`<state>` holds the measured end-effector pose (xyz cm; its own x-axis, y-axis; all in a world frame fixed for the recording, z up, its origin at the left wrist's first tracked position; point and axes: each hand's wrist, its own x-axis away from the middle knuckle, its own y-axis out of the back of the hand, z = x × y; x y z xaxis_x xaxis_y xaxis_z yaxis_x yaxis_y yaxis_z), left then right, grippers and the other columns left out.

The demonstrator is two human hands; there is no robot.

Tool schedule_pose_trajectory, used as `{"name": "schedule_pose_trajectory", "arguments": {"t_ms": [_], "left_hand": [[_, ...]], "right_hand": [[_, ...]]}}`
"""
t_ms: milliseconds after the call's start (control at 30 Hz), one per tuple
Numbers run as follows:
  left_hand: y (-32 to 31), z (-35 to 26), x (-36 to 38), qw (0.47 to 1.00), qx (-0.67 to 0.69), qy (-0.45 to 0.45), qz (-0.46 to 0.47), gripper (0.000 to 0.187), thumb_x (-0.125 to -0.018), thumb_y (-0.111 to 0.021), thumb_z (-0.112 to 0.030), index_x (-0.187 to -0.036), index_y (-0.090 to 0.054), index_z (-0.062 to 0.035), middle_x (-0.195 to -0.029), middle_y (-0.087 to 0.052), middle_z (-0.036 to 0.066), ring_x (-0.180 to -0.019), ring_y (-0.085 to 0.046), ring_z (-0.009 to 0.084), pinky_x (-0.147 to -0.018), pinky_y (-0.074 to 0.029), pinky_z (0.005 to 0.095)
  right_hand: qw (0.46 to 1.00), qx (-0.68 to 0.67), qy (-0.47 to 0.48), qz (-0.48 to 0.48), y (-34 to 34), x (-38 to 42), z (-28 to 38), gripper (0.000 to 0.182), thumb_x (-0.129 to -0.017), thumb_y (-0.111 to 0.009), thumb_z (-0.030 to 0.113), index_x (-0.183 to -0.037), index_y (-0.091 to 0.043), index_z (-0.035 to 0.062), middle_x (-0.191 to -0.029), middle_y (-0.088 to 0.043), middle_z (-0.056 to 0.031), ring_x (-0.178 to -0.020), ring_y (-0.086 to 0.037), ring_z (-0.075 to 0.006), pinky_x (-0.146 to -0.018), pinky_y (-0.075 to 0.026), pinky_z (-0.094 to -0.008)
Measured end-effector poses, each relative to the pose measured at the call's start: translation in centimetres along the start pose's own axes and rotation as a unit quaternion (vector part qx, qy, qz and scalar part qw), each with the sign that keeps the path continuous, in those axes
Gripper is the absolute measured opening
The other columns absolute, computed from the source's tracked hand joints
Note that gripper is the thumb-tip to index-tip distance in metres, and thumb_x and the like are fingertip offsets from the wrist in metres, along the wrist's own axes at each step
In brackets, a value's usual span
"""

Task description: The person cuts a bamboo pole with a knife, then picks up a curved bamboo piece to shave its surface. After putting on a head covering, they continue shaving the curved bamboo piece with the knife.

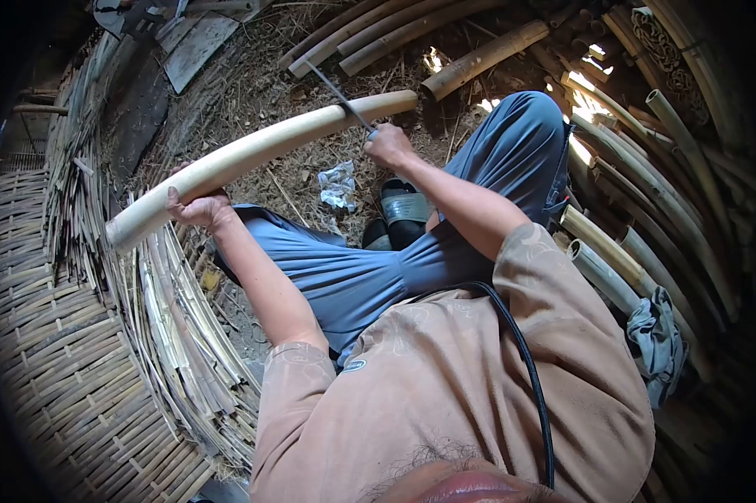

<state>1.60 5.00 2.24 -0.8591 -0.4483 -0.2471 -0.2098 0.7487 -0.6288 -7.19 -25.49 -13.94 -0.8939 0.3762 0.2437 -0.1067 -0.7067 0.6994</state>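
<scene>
A woven bamboo panel fills the left side, with a long bundle of split strips beside it. Cut bamboo poles lie in rows along the right, and a grey cloth drapes over some of them.

The bamboo piece lies slantwise in front of the person, above the littered ground, its near end at the left and its other end up to the right. It is pale, smooth and slightly curved in this view, with a more mottled patch at the left end.

The left hand is wrapped around it near that end—thumb on the near side, some fingers hidden beneath. The right hand is closed in a fist on the handle of a knife, whose narrow dark blade crosses the piece near its right end—whether it cuts in, I cannot tell.

Between the knees are dark sandals, partly covered by the trousers, and just beside them a crumpled whitish wrapper.
</scene>
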Motion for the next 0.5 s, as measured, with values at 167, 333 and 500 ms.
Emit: {"name": "schedule_pose_trajectory", "arguments": {"t_ms": [167, 333, 500], "left_hand": [[0.7, 0.0, -0.1, 0.999, -0.009, -0.002, 0.030, 0.060, -0.067, -0.059, -0.043, -0.102, -0.064, 0.0048, -0.092, -0.067, 0.020, -0.090, -0.066, 0.0348, -0.089, -0.050, 0.0472], [0.4, -0.1, 0.1, 0.999, 0.026, 0.016, 0.043, 0.058, -0.065, -0.060, -0.042, -0.101, -0.064, 0.0040, -0.092, -0.066, 0.019, -0.089, -0.066, 0.0339, -0.088, -0.051, 0.0468], [0.6, -0.1, 0.2, 0.999, 0.002, 0.020, 0.049, 0.060, -0.063, -0.059, -0.044, -0.100, -0.064, 0.0026, -0.090, -0.066, 0.019, -0.088, -0.065, 0.0333, -0.086, -0.051, 0.0465]], "right_hand": [[0.998, -0.017, 0.032, 0.041, 1.0, 5.5, 3.4, 0.033, -0.082, -0.065, 0.025, -0.105, -0.066, 0.0013, -0.105, -0.068, -0.0245, -0.103, -0.066, -0.0414, -0.093, -0.053, -0.0480], [1.000, 0.005, -0.002, 0.003, 1.6, 1.0, 2.0, 0.031, -0.083, -0.063, 0.022, -0.104, -0.066, -0.0001, -0.103, -0.069, -0.0229, -0.099, -0.067, -0.0396, -0.091, -0.054, -0.0483], [0.997, -0.029, 0.069, 0.005, 0.0, 5.6, 3.2, 0.030, -0.082, -0.064, 0.023, -0.102, -0.066, 0.0010, -0.104, -0.068, -0.0266, -0.101, -0.065, -0.0436, -0.090, -0.053, -0.0508]]}}
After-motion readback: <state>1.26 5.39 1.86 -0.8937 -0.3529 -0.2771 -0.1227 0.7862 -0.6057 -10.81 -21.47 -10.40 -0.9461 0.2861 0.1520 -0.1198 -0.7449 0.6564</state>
